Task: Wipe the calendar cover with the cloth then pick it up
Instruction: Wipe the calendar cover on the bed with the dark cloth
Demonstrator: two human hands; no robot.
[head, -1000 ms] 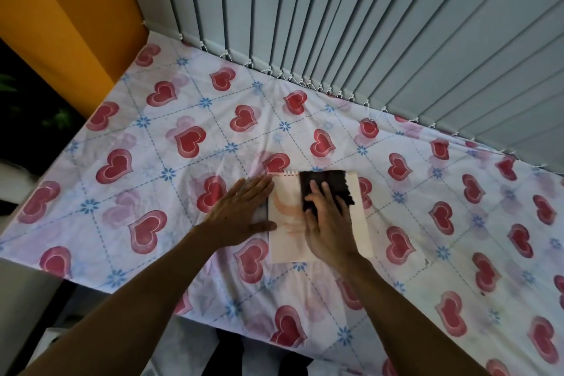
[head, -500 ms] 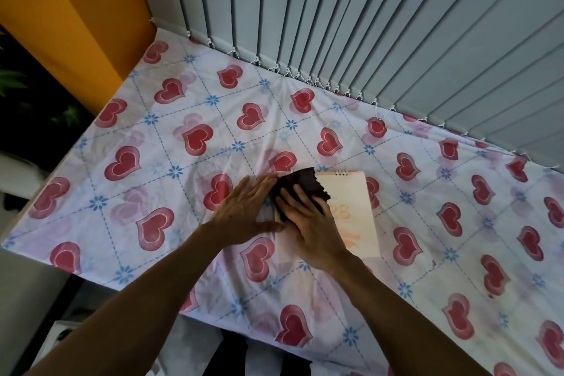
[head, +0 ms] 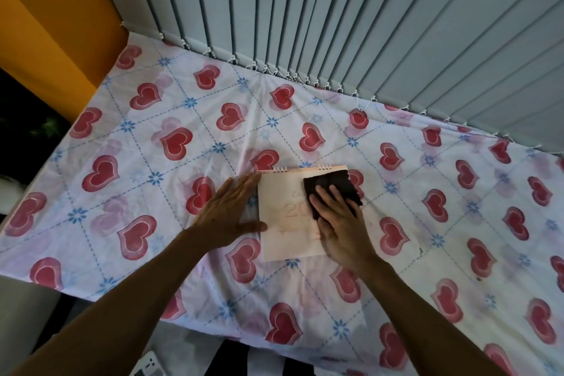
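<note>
Wiping is the step in hand: the right hand, fingers spread, presses the cloth on the calendar, which lies flat on the bed. The left hand, flat and open, steadies its left edge. Next, likely a grip under an edge to lift.

Calendar lies flat near the middle of the sheet covering the desk, spiral binding toward the blinds behind. Cloth on calendar's far right corner, under right hand. Left hand flat on sheet, touching calendar's left edge. Wall at left.
</note>
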